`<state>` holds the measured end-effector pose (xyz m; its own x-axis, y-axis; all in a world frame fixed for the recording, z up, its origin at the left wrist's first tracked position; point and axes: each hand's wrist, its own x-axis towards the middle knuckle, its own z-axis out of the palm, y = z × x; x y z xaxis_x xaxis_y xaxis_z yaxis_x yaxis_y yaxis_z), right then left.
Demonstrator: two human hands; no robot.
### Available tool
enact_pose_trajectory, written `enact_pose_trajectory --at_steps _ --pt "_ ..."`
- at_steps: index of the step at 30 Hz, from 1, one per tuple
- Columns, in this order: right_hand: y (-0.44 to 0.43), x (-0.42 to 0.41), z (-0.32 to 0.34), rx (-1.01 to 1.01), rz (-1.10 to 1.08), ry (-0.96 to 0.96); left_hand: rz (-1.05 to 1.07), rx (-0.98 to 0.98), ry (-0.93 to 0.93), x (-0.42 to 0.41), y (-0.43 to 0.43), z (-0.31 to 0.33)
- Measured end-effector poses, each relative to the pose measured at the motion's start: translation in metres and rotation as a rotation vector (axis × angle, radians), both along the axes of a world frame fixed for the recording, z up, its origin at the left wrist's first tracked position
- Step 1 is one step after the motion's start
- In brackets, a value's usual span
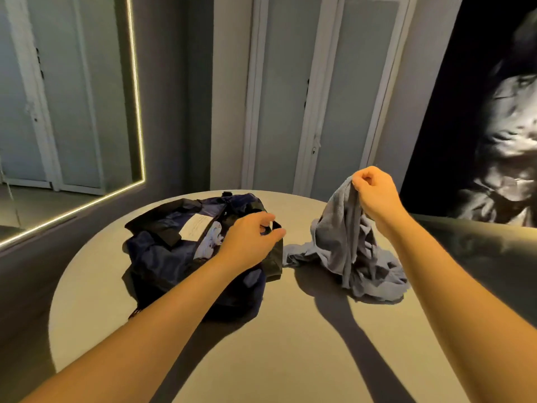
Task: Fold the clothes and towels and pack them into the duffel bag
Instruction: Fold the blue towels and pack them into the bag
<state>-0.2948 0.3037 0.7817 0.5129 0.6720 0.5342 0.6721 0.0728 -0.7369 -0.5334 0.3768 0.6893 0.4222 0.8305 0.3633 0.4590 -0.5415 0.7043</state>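
From my station, I take the duffel bag (162, 257) as my reference: it sits slumped and open on the left part of the round table (261, 344), dark navy with black trim, mouth facing up. Inside the opening I can make out a white label (196, 228) and, just right of it, a bunched white fabric item (210, 239); I cannot tell what that item is. The left hand (250, 242) reaches over the bag's right side, its fingers and thumb curled and pinching the black edge of the bag there. To the right of the bag, just beside it, lies a grey cloth (343, 237); its lower folds are heaped on the tabletop and one trailing end reaches almost to the bag's right edge, though I cannot tell whether they touch. The right hand (374, 193) is above and to the right of the bag, closed in a tight pinch on the cloth's top edge, holding it up so the fabric hangs in a crumpled cone down to the table. Both forearms are bare and cast long shadows across the table on the near side of the bag. Behind the bag stand pale cabinet doors (290, 97); off to its far left is a mirror (72, 97) with a lit edge, and far to its right a dark wall picture (508, 126).
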Motion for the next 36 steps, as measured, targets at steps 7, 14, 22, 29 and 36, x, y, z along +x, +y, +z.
enact_pose_trajectory --at_steps 7,14,22,29,36 --pt "-0.012 -0.021 0.062 0.140 0.107 0.244 -0.252 -0.385 -0.210 0.048 -0.037 0.031" --pt "-0.023 -0.006 0.083 0.109 0.055 0.567 -0.054 -0.365 -0.683 0.022 -0.029 0.072" --pt "-0.029 -0.029 0.121 0.402 0.267 0.551 -0.061 -0.100 -0.798 -0.028 -0.033 0.145" --pt "-0.057 -0.041 0.072 0.414 0.209 0.374 -0.044 -0.032 -0.721 -0.057 -0.056 0.119" --pt "-0.102 -0.013 -0.072 -0.535 0.368 -0.175 -0.175 -0.245 -0.028 -0.094 -0.065 0.013"
